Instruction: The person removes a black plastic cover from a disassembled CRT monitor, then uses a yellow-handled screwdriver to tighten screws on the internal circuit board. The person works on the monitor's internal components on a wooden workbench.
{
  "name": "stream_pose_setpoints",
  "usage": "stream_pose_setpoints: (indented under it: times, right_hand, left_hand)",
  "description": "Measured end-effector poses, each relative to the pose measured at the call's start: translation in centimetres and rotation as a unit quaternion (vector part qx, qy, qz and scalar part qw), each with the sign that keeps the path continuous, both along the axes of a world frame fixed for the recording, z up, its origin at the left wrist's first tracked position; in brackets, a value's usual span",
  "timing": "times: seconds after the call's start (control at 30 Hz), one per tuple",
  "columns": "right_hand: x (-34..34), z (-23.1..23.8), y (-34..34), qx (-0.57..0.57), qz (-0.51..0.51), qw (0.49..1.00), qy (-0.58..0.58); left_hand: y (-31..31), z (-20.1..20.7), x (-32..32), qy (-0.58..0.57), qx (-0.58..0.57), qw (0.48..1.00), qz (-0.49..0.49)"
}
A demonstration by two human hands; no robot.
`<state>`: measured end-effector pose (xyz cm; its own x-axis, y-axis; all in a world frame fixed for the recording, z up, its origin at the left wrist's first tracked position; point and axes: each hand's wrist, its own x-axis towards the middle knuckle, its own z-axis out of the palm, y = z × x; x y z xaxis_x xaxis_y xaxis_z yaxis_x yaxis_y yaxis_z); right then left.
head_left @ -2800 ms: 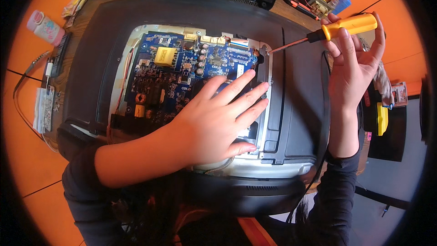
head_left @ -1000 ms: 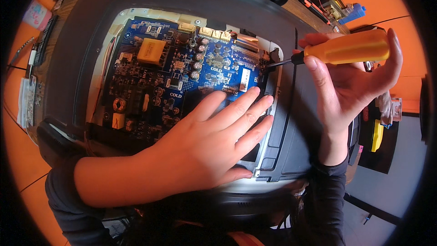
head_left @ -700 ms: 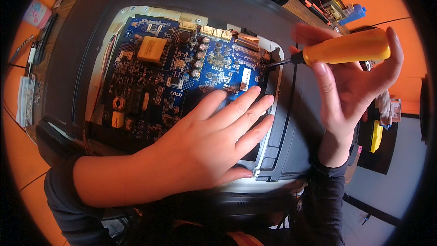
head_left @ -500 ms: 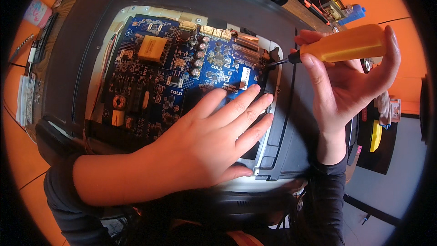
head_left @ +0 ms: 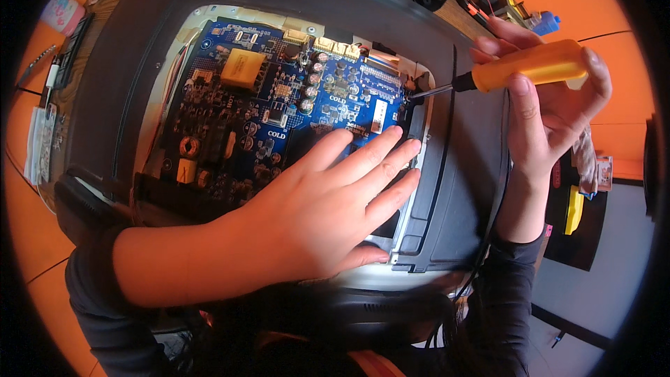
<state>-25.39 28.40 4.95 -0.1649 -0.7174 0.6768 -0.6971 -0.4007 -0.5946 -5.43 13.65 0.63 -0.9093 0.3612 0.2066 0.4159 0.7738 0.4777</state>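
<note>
At the far left, a pale, flat plastic pouch point(head_left: 40, 146) and a pink-and-white patterned bottle point(head_left: 63, 12) lie beside the brown wooden bench point(head_left: 115, 3). On the bench, a broad black plastic housing point(head_left: 132, 63) surrounds a pale metal frame. Inside it sits the blue printed circuit board point(head_left: 338, 77), with a yellow block-shaped component point(head_left: 242, 68) toward its upper left and a column of round-topped silver capacitors point(head_left: 311, 84) nearer its middle. The left hand point(head_left: 314, 199) lies palm down with fingers spread over the board's lower right, clamped on nothing, its fingertips near the frame's right side. Farther right, the screwdriver with a yellow handle and metal shaft point(head_left: 534, 66) points leftward, its tip at the board's upper right edge; whether it meets a screw cannot be told. The right hand point(head_left: 551, 112) is wrapped around the handle, well apart from the left. A blue plastic object point(head_left: 548, 23) stands just behind it.
</note>
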Motion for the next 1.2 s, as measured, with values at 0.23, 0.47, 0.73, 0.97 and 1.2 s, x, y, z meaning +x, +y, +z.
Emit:
stream_pose_setpoints:
  times: [0.23, 0.47, 0.73, 0.97, 1.2]
  right_hand:
    - [0.4, 5.8, 0.5, 0.187, -0.191, 0.956, 0.120]
    - [0.7, 9.1, -0.8, 0.414, -0.297, 0.830, 0.227]
    - [0.7, 8.6, -1.0, 0.344, -0.125, 0.906, 0.211]
    - [1.6, 3.5, -1.2, 0.154, -0.156, 0.972, 0.079]
    - [2.0, 0.0, -1.4, 0.060, -0.090, 0.994, 0.033]
  left_hand:
    - [0.1, -0.5, 0.1, 0.026, 0.003, 1.000, 0.004]
    - [0.1, -0.8, 0.2, 0.051, -0.010, 0.999, 0.010]
    - [0.1, -0.7, 0.2, 0.055, -0.054, 0.997, 0.004]
    - [0.2, -0.5, 0.2, 0.043, -0.049, 0.998, -0.005]
    - [0.1, 0.0, 0.1, 0.044, -0.052, 0.998, -0.011]
